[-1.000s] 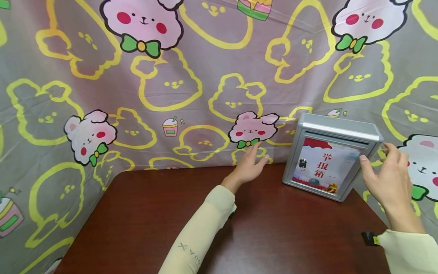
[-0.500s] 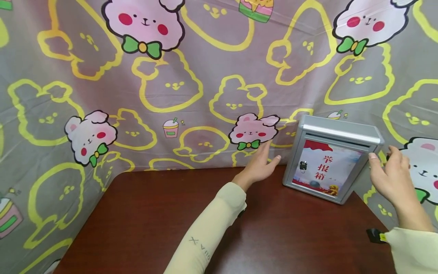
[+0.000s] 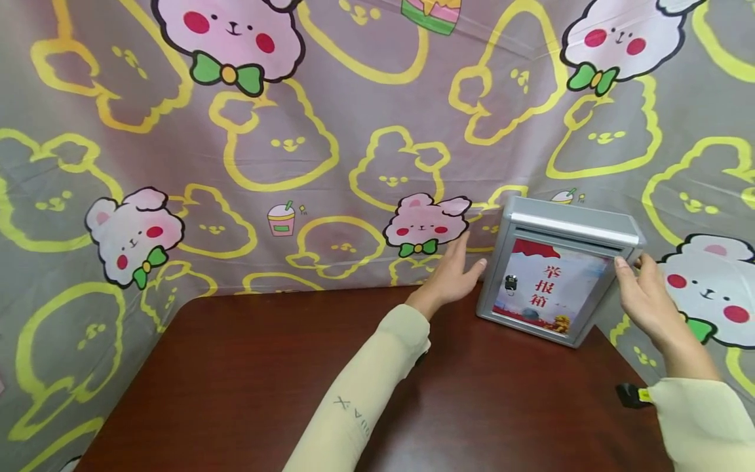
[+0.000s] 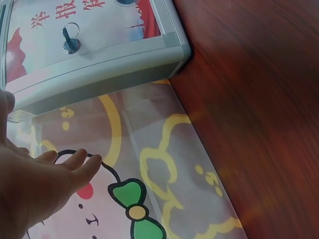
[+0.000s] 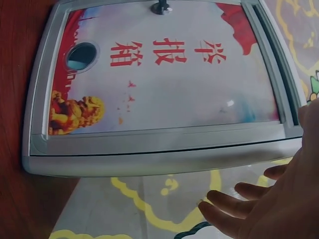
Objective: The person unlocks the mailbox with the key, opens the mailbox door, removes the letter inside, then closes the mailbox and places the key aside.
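The silver report box stands at the far right of the reddish-brown surface, near the cartoon-print curtain. Beside its lock side, the left hand has its fingers extended, holding nothing; opposite, the right hand's fingers are spread loosely, gripping nothing, though I can't tell whether its thumb touches the corner.

We see a silver-grey box upright at the far right corner of the table. Its framed white panel bears three red characters and a golden lion. The slot runs along the end farthest from the table; the round window sits near it. We see a key in the lock on the side toward the table's middle. The left hand is there, the right hand toward the table's right edge; contact we cannot tell.
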The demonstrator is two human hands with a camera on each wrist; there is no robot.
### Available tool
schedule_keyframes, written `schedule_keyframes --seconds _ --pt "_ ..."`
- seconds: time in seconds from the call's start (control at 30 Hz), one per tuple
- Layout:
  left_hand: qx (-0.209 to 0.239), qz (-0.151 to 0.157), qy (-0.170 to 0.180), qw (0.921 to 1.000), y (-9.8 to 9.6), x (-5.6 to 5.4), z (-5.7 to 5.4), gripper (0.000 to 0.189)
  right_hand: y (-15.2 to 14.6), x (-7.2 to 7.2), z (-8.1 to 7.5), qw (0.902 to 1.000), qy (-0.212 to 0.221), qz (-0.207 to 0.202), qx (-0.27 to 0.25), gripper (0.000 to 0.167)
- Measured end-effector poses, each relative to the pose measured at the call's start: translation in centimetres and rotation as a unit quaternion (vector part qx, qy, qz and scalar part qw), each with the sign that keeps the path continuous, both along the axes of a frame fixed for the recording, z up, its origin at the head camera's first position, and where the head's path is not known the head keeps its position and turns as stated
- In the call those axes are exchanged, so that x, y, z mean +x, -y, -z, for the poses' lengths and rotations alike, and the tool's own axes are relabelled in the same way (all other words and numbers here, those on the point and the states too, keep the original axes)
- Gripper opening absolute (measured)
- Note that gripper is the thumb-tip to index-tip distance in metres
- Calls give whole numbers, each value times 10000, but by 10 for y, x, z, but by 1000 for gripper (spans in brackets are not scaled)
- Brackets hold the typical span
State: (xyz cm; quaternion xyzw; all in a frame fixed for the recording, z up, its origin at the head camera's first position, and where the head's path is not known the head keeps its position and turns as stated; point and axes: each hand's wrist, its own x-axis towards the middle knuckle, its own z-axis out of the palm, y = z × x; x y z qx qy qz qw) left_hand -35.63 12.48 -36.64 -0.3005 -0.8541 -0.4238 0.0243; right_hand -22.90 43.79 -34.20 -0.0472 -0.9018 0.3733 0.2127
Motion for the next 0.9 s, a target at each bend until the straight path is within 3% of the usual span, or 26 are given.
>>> schedule_keyframes --seconds 0.17,0.4,0.6,0.9 --pt "69 -25 92 9999 -7 -1 -2 74 -1 -3 3 9994 202 -142 -236 76" --pt "176 26 169 9997 -19 -2 -4 69 -6 -6 7 9971 59 -459 -603 72" --pt "239 70 109 9996 -32 0 -8 62 -4 -4 9 9960 -153 -498 -724 70" --pt "429 -13 -45 9991 -50 5 -10 55 3 -3 13 9962 -131 -441 -744 70"
